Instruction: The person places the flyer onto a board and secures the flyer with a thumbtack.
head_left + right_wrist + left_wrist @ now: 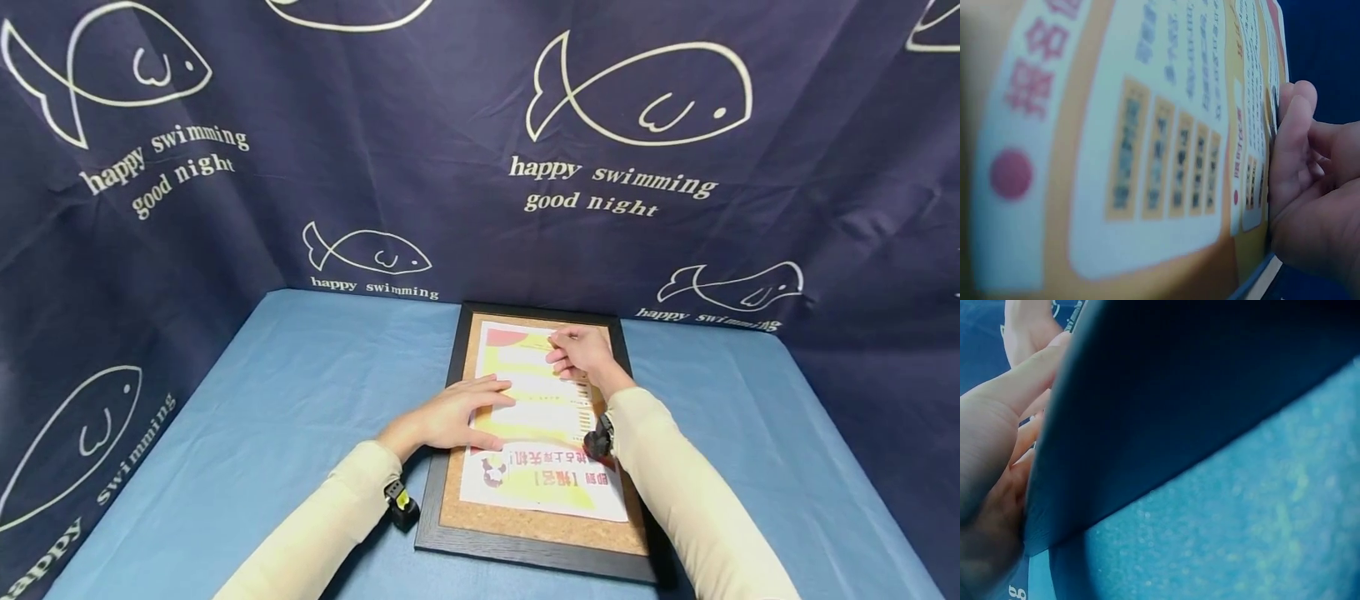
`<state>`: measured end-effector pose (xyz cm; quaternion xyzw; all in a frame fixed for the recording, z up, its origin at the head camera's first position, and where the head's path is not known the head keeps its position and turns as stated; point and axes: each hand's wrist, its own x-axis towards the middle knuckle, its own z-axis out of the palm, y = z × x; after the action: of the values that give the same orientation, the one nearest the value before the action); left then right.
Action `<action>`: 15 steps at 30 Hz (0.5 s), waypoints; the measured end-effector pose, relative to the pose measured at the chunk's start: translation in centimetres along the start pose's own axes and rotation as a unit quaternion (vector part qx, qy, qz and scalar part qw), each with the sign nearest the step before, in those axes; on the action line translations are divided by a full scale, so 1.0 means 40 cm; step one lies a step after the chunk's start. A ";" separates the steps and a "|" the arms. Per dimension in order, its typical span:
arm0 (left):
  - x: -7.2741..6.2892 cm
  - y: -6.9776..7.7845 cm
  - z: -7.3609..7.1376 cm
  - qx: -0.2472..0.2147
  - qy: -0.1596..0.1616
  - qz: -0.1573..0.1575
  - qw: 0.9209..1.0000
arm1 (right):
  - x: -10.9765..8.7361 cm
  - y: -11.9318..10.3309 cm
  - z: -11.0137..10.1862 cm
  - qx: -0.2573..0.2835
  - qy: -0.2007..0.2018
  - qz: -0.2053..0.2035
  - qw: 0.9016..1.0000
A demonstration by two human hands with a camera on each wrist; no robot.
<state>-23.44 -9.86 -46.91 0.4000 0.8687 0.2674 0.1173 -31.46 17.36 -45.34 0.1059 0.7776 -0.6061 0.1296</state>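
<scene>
A printed poster (525,417) in white, yellow and red lies on a cork board (543,533) with a black frame (536,554); its print appears upside down in the head view. My left hand (457,412) rests on the poster's left side, fingers extended and thumb spread. Over the poster's upper right, my right hand (581,354) has curled fingers, with thumb and index tips together. In the right wrist view, those fingers (1291,150) are right at the paper's surface. I cannot tell whether a small thing is pinched between them.
The board lies on a table with a blue cloth (337,358). Dark blue curtains (480,167) with white fish drawings and lettering stand behind and at the sides. Each wrist carries a small black camera, the left one (402,507) beside the frame's left edge.
</scene>
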 end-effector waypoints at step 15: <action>0.000 0.011 0.005 -0.008 0.020 0.017 1.000 | 0.012 -0.006 0.008 0.038 0.036 0.035 0.998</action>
<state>-23.07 -9.54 -46.85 0.4087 0.8616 0.2844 0.0988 -31.95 16.99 -45.37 0.1593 0.7537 -0.6265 0.1186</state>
